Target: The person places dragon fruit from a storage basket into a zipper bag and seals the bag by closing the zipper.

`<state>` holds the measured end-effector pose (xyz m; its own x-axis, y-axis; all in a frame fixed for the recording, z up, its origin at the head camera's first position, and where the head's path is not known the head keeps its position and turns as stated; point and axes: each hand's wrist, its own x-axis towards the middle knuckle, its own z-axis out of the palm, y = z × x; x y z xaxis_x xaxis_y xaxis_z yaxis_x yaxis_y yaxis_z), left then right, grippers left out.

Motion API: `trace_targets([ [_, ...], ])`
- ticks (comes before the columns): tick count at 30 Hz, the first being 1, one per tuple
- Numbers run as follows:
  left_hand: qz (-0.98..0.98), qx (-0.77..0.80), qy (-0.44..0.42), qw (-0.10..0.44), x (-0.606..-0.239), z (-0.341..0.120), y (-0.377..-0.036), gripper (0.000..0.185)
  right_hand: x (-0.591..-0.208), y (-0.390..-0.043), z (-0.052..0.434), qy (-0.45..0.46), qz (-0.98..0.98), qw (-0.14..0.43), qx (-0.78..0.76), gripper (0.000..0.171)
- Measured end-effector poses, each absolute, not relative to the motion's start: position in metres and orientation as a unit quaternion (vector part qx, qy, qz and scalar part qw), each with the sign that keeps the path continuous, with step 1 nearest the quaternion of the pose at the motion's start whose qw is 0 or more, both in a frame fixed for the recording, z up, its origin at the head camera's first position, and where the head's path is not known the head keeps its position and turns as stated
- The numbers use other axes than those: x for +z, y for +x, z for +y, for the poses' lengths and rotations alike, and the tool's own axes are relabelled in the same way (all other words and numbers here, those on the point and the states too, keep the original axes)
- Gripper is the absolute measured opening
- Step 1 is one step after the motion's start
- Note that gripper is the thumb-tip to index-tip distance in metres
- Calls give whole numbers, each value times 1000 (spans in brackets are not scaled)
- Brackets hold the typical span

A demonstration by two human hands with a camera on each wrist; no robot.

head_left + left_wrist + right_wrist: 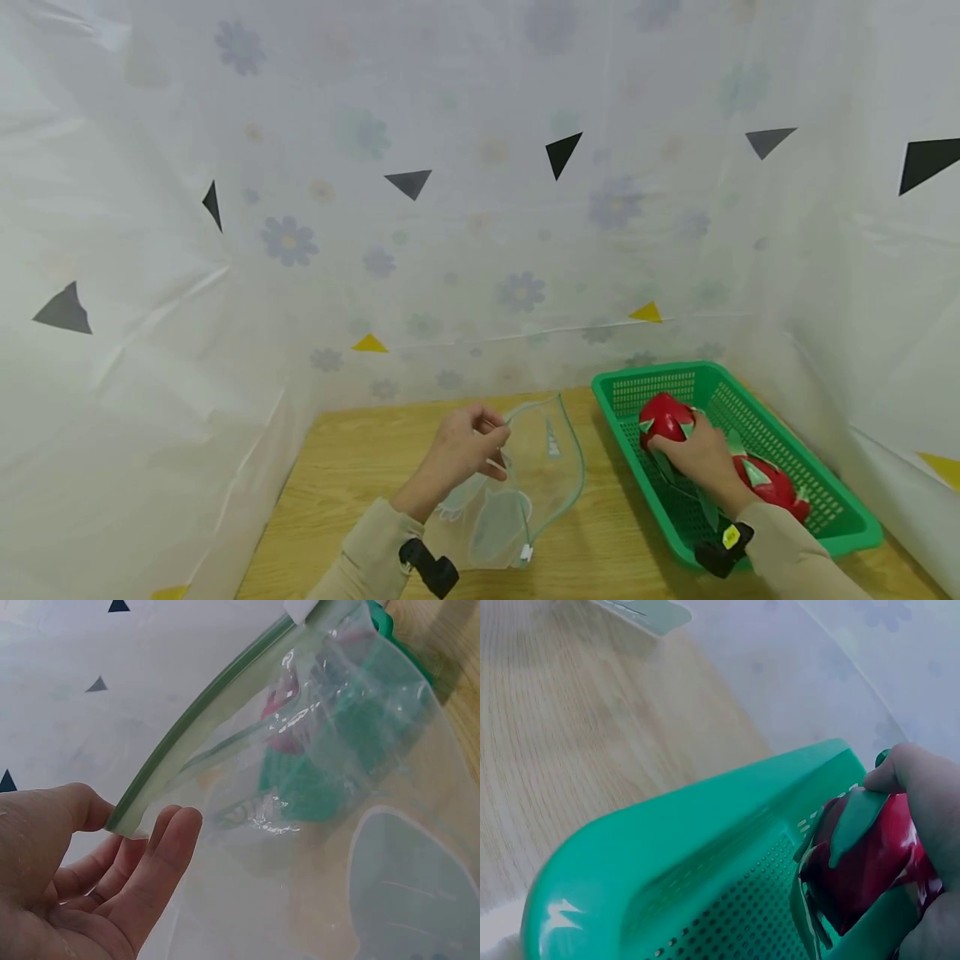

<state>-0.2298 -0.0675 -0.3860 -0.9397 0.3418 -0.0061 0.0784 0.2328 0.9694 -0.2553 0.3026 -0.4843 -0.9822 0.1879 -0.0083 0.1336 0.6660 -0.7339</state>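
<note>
The left hand [467,450] is reaching forward at about 11 o'clock from the person's chest, wrist raised off the wooden table [360,467], thumb and fingers pinching the green zip rim of a clear plastic bag [525,492]. In the left wrist view the thumb is pressing the rim's end against the fingers [169,847], which are lying fairly straight — the bag [360,825] is hanging open and slack beneath them. The bag's lower part is lying on the table between the two forearms.

Over at 1 o'clock the right hand [693,454] is sitting inside the green basket [840,508], palm down, fingers curling over a red dragon fruit [663,417] with green scales. The right wrist view is showing a fingertip [900,769] wrapped over the fruit [870,862] just inside the basket's wall [705,847]. A second dragon fruit [772,483] is lying in the basket just behind the wrist, toward 5 o'clock — touching the forearm or not, one cannot tell.
</note>
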Motion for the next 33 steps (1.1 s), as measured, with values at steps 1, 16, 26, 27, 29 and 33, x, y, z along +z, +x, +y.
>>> trace_targets([
  [1, 778, 604, 136, 109, -386, -67, -230, 22, -482, -255, 303, -89, -912, 31, 398, 100],
  [16, 778, 604, 132, 110, -387, -66, -230, 19, -458, -242, 298, -64, -929, 58, 360, 103],
  [26, 777, 606, 130, 109, -390, -66, -230, 20, -436, -227, 289, -32, -928, 65, 365, 104],
  [27, 777, 606, 130, 110, -390, -66, -230, 20, -434, -225, 288, -28, -927, 65, 368, 103],
  [29, 776, 607, 129, 111, -390, -66, -230, 20, -429, -220, 285, -22, -926, 63, 372, 102],
  [33, 775, 609, 128, 111, -390, -65, -230, 20, -418, -211, 278, -15, -924, 53, 378, 101],
])
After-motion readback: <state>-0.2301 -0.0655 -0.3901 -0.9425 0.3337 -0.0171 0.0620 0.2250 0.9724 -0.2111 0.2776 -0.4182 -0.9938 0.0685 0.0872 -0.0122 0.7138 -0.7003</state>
